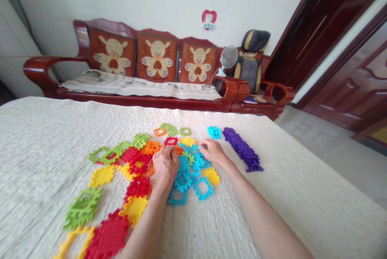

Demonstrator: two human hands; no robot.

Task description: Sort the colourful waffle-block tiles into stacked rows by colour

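Observation:
My left hand point(166, 164) is closed over the middle of a pile of plastic interlocking tiles, its fingertips curled down beside orange and blue pieces. What it grips, if anything, is hidden. The fingers of my right hand point(213, 151) are pinched together at the edge of a blue interlocking tile point(193, 148) on the pile's right side. More blue tiles point(183, 180) lie between and below the hands, some solid and some open frames. A red frame tile point(171, 141) and a yellow tile point(189, 141) lie just beyond them.
Purple tiles point(242, 149) lie in a long row at right, beside a small blue stack point(214, 132). Red point(110, 235), yellow point(102, 176) and green tiles point(83, 207) spread leftward over the pale tablecloth point(45, 142). A wooden sofa point(151, 102) and a fan point(229, 56) stand behind.

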